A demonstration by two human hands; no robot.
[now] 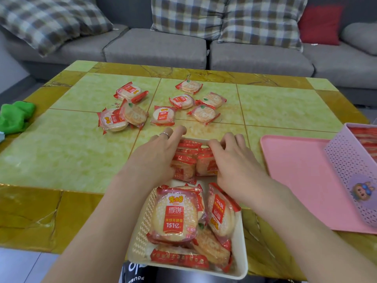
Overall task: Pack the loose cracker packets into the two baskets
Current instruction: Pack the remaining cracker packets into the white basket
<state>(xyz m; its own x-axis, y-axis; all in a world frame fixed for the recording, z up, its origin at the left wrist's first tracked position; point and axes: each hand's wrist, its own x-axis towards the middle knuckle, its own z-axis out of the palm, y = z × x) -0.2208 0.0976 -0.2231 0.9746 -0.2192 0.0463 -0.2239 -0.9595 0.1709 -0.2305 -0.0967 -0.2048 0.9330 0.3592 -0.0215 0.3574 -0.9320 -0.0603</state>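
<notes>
— What are you working on?
— Your yellow-green tiled table point(275, 107). Eight loose cracker packets point(163, 116) lie scattered across its far middle.
— And nearer you?
— A cream basket point(140, 231) sits at your near edge, a pink tray point(295, 166) on your right, and a green cloth point(16, 116) at the left edge.

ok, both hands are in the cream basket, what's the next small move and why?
Probably finish seating the upright packets at the far end, then reach for the nearest loose packet. Both hands are on that row, and eight packets lie loose on the table.
</notes>
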